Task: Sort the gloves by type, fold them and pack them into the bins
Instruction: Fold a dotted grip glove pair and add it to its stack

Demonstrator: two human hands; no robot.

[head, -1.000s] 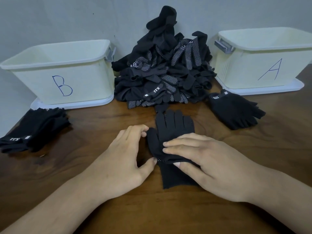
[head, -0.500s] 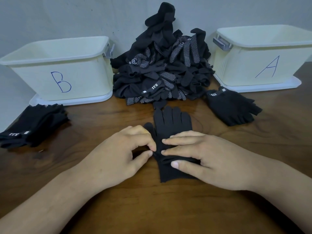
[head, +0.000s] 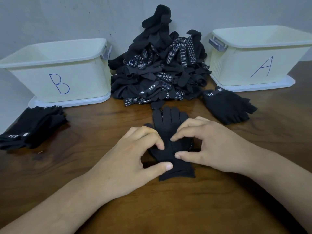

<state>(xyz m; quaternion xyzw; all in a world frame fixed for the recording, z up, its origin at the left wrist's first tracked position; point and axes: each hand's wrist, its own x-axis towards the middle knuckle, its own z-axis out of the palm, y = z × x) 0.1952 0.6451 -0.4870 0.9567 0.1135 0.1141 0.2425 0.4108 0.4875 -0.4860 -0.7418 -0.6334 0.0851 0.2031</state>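
A black full-finger glove (head: 169,125) lies flat on the wooden table in front of me, fingers pointing away, with white grip dots showing at its right edge. My left hand (head: 135,159) pinches its left side between curled fingers and thumb. My right hand (head: 207,146) pinches its right side the same way. Behind it a large pile of black gloves (head: 158,68) leans on the wall. A cream bin marked B (head: 57,71) stands at the back left and a cream bin marked A (head: 260,56) at the back right.
A stack of black gloves with white labels (head: 32,125) lies at the left table edge in front of bin B. A small stack of fingerless black gloves (head: 228,105) sits in front of bin A. Each bin stands on a white lid.
My right hand went from lying flat on the glove to pinching its right side. My left hand shifted its pinch toward the glove's middle. The glove's thumb is now tucked in.
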